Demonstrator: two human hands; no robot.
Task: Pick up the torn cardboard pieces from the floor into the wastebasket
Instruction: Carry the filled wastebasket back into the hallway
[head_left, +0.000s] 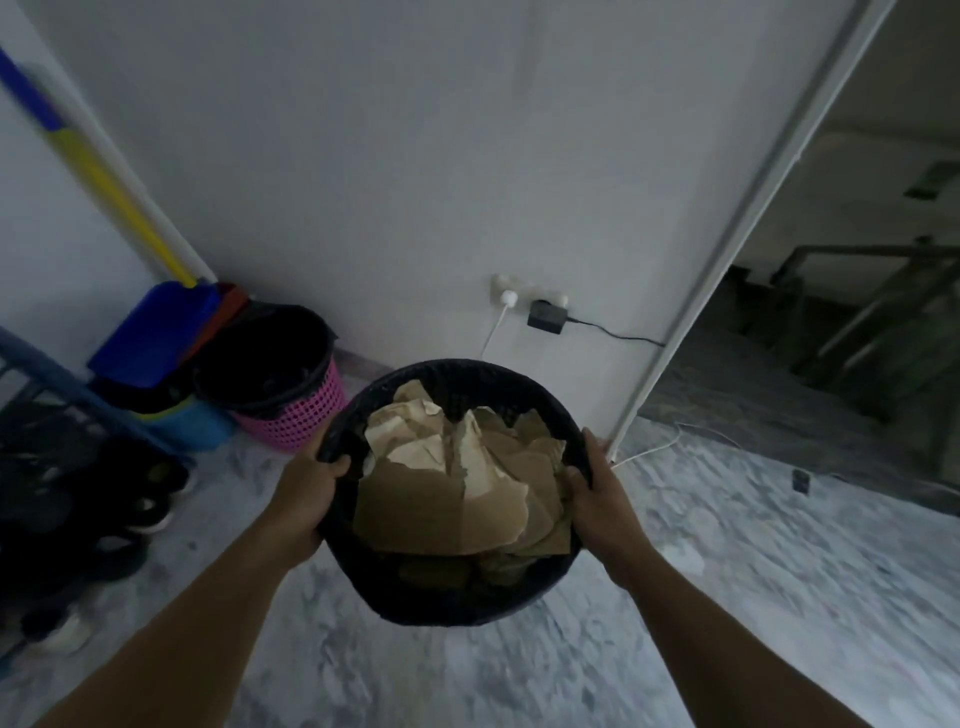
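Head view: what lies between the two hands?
The round black wastebasket, full of torn brown cardboard pieces; left hand and right hand grip opposite sides of its rim. Seen in head view.

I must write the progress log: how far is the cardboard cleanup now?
Done: many torn cardboard pieces lie inside the black wastebasket. In hand: the left hand and the right hand grip its rim on both sides. Left: no loose piece shows on the visible floor, so probably only putting the basket down remains.

One wastebasket (431, 597), one left hand (306, 493), one right hand (597, 499), one pink basket (306, 410), one dustpan (150, 332), two plugs (508, 297) (545, 316).
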